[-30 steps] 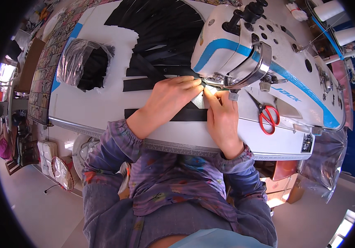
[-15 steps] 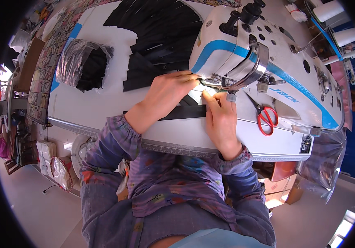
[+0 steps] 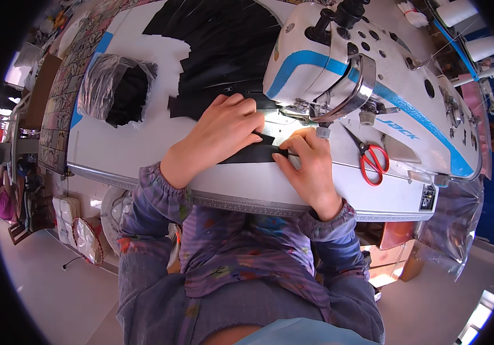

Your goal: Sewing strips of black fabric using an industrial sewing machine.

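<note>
A black fabric strip [image 3: 250, 154] lies along the near side of the white sewing machine bed, in front of the lit needle area. My right hand [image 3: 310, 169] pinches the strip's right end between thumb and forefinger. Curled over the strip's upper edge, my left hand [image 3: 224, 132] has its thumb and fingers closed on a folded part of the black fabric; its grip is partly hidden. The presser foot [image 3: 298, 109] of the sewing machine [image 3: 310, 69] is just beyond both hands, with no fabric plainly visible under it.
Red-handled scissors [image 3: 374, 164] lie right of my right hand. A large fan of black fabric pieces [image 3: 218, 52] covers the table behind my left hand. At the left sits a clear plastic bag [image 3: 94, 92] with black pieces inside. A ruler strip [image 3: 247, 202] runs along the front edge.
My left hand has drawn back left from the presser foot and curled its fingers. My right hand has shifted slightly, its thumb and forefinger now pinching the strip's end.
</note>
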Demonstrator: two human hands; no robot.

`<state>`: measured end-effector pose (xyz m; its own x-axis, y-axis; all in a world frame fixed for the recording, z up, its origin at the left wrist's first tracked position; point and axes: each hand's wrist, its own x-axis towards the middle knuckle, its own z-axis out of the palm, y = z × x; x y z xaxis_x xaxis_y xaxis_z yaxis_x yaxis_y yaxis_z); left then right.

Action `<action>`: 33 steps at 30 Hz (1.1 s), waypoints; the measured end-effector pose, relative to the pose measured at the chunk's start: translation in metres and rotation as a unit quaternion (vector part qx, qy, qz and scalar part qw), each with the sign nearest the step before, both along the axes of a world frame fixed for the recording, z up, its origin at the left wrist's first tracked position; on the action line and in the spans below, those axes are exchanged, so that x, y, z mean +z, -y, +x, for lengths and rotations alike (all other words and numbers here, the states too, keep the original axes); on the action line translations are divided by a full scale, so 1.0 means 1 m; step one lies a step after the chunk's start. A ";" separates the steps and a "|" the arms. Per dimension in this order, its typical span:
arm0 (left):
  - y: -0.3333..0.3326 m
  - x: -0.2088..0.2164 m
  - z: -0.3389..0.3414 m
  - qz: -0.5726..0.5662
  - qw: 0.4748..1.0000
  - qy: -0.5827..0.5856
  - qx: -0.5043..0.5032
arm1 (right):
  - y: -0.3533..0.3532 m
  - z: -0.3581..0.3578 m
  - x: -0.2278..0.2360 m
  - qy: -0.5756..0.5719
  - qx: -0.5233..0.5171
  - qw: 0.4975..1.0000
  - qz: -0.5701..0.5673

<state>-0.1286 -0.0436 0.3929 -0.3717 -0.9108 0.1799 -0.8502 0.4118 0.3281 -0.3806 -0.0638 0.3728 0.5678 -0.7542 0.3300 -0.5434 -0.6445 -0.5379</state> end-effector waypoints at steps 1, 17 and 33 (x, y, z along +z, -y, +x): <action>0.000 -0.002 0.001 0.000 1.000 0.001 0.001 | 0.000 0.000 0.001 -0.010 0.002 1.000 0.002; -0.033 -0.023 -0.041 -0.162 0.978 0.090 0.092 | -0.001 0.006 -0.008 0.030 -0.021 0.999 -0.020; -0.021 -0.023 -0.032 -0.135 0.988 -0.060 0.047 | -0.001 0.012 -0.008 -0.029 -0.029 0.994 -0.097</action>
